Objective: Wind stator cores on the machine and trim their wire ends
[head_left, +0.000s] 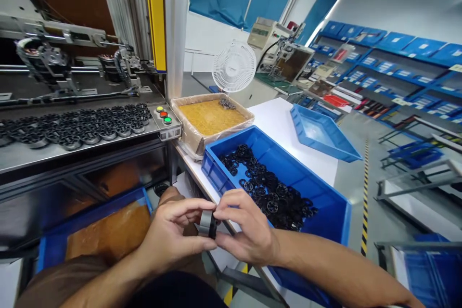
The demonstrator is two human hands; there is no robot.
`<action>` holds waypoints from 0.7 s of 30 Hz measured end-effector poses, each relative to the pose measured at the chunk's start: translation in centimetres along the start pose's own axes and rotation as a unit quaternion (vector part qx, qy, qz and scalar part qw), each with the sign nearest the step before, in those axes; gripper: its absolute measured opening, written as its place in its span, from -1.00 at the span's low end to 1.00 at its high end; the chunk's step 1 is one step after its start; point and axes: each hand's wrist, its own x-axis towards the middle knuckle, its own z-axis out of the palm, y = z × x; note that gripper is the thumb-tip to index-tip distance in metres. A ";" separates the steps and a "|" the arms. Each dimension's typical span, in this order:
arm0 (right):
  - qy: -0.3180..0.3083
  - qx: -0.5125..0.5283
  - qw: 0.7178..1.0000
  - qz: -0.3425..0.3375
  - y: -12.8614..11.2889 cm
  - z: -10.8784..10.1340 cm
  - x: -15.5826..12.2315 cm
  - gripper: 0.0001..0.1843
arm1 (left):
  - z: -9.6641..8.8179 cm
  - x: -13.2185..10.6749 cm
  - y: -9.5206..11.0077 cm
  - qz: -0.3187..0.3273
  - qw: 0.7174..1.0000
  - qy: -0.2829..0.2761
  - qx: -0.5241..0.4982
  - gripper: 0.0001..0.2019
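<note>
Partly hidden, grey-black piece point(207, 224) between left hand point(176, 227), right hand point(246, 227)

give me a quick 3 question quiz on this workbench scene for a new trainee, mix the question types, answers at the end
1. True or false: the left hand and the right hand are both on one small round part.
2. What lies in the deep blue bin beside the right hand?
a) red bottles
b) black wheel-like pieces
c) folded cloths
3. Fill in: the buttons on the metal control box are yellow, red and ____.

Key: 1 true; 2 b; 3 green.
</note>
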 end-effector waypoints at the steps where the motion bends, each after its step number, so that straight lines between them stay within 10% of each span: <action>1: -0.005 0.003 1.000 -0.005 0.1 0.0 0.0 -0.65 | 0.1 0.1 0.1 0.005 1.000 0.003 0.004 -0.43; 15: -0.058 -0.069 0.987 -0.134 1.1 -0.8 0.0 -0.75 | 0.0 -0.6 0.5 -0.057 0.994 0.037 0.087 -0.49; 21: -0.094 -0.137 0.985 -0.034 4.5 -1.8 1.1 -0.55 | -1.2 -2.0 -0.4 -0.067 0.957 0.093 0.268 -0.55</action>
